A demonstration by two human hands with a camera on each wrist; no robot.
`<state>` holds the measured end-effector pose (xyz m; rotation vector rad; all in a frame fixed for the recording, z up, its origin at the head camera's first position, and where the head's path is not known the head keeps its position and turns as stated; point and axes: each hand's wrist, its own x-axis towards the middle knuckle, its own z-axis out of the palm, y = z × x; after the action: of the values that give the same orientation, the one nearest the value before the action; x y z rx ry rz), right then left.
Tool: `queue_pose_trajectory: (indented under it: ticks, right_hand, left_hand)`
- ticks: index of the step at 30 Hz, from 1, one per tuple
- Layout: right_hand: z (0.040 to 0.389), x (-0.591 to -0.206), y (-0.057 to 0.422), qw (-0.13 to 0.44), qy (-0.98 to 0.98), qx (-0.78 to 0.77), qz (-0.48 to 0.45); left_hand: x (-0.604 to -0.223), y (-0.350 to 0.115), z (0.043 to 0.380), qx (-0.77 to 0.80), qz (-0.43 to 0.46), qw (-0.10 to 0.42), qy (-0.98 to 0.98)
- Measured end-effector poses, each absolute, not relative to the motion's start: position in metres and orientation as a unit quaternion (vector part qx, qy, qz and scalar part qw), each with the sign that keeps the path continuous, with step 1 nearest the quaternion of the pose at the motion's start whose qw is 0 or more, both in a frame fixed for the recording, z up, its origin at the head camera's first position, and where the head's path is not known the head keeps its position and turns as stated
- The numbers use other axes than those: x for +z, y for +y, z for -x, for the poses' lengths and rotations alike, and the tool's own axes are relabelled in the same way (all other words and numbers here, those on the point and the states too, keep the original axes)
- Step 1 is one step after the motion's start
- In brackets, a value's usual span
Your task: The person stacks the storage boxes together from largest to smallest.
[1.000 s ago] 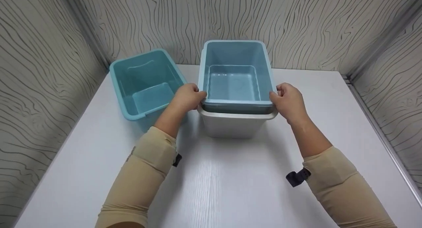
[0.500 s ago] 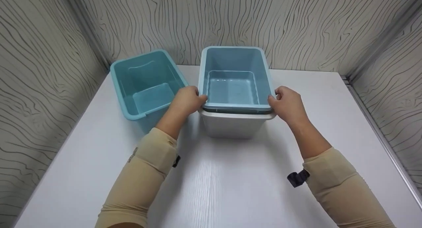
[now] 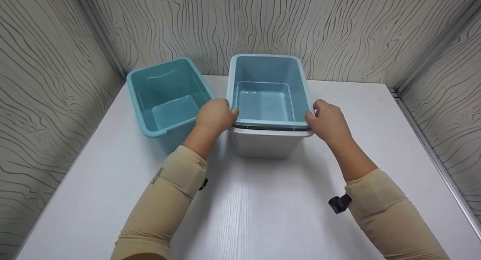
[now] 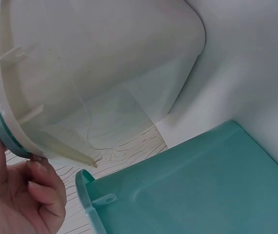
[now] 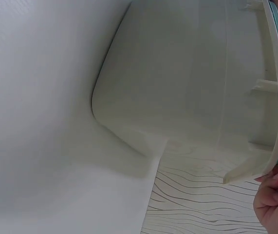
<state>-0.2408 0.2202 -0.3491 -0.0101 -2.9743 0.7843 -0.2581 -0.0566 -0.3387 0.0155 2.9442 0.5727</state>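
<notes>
Both hands hold the rim of a light-blue, rounded rectangular plastic bin (image 3: 266, 98) at the upper centre of the head view. The left hand (image 3: 216, 116) has a closed, pinching grip on its front left corner, thumb on top; the right hand (image 3: 330, 119) pinches the front right corner in the same way. The light-blue bin is nested inside an off-white plastic bin (image 3: 263, 145), which stands upright on the white tabletop (image 3: 240, 207). Only a narrow dark strip shows between the two rims at the front.

Against the frame from a second ago, the light-blue bin sits lower: its back rim has dropped in the frame, and the front strip, a broad band then, has thinned. Both hands have come down with it. Against half a second ago the drop is slight.

In the left wrist view, curled fingers show at lower left, under the paired rims; in the right wrist view, they show at lower right. Whether they also press the off-white rim, I cannot tell.

A teal rectangular plastic bin (image 3: 173, 109) stands at the upper left of the head view, in the same place as before, its front right corner partly behind the left hand and wrist. Beige sleeves (image 3: 387, 211) cover both forearms.
</notes>
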Motion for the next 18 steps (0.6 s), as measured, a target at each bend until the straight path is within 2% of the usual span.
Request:
queue_pose_trajectory:
  ticks: [8, 18]
  right_hand:
    - [0.2403, -0.3511, 0.2211, 0.036, -0.97, 0.239, 0.0]
    - [0.2407, -0.3527, 0.2195, 0.038, -0.974, 0.221, -0.011]
  left_hand:
    - [-0.3409, -0.0544, 0.258, 0.145, -0.023, 0.043, 0.988]
    - [-0.3417, -0.0545, 0.2565, 0.14, -0.02, 0.05, 0.989]
